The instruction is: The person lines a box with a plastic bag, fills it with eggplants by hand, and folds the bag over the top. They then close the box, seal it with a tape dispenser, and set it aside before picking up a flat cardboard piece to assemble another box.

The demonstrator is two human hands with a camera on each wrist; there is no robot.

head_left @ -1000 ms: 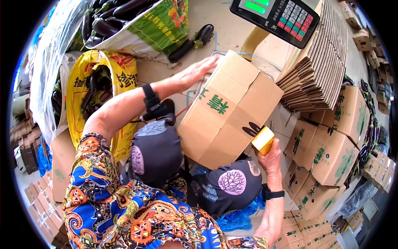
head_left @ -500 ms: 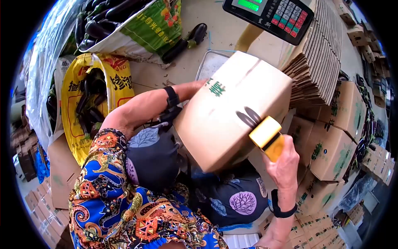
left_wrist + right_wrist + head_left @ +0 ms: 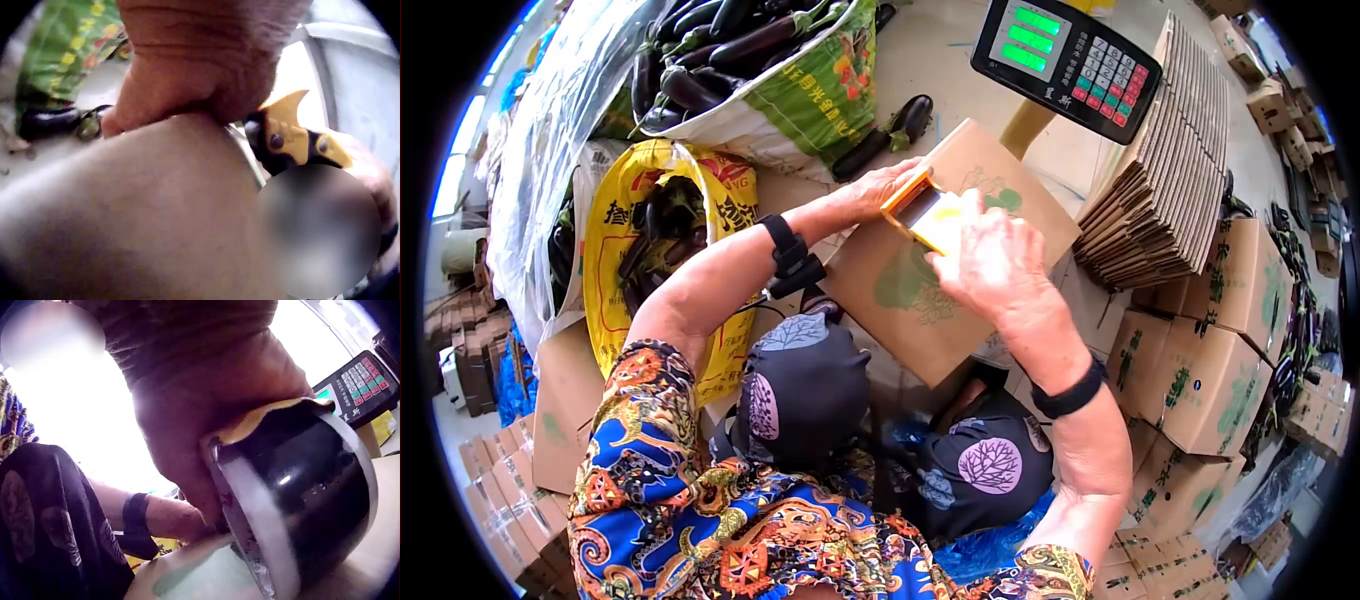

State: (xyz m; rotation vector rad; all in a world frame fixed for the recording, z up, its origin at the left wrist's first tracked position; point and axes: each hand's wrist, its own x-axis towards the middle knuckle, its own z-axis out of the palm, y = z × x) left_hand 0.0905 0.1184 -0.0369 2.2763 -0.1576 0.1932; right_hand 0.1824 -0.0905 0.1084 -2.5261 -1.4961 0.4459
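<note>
A brown cardboard carton (image 3: 900,335) with green print stands tilted in front of the person's knees. The left hand (image 3: 878,192) grips its far left edge, the palm over the edge in the left wrist view and most fingers hidden. In the right hand (image 3: 1000,255) is a yellow tape dispenser (image 3: 930,212), held over the carton's upper left edge close to the left hand. The right wrist view shows the dispenser's shiny dark roll (image 3: 312,481) with pale rims. Its yellow and black end (image 3: 290,137) shows past the carton in the left wrist view.
A scale display (image 3: 1065,65) stands beyond the carton, beside a stack of flattened cartons (image 3: 1165,170). Printed cartons (image 3: 1200,375) are piled at the right. Left are a yellow sack (image 3: 615,280) and a green-white sack (image 3: 800,110) of eggplants; two eggplants (image 3: 890,138) lie on the floor.
The carton has been turned, from the face with green characters to one with green pictures. The right hand has brought the tape dispenser from the near right side across to the upper left edge.
</note>
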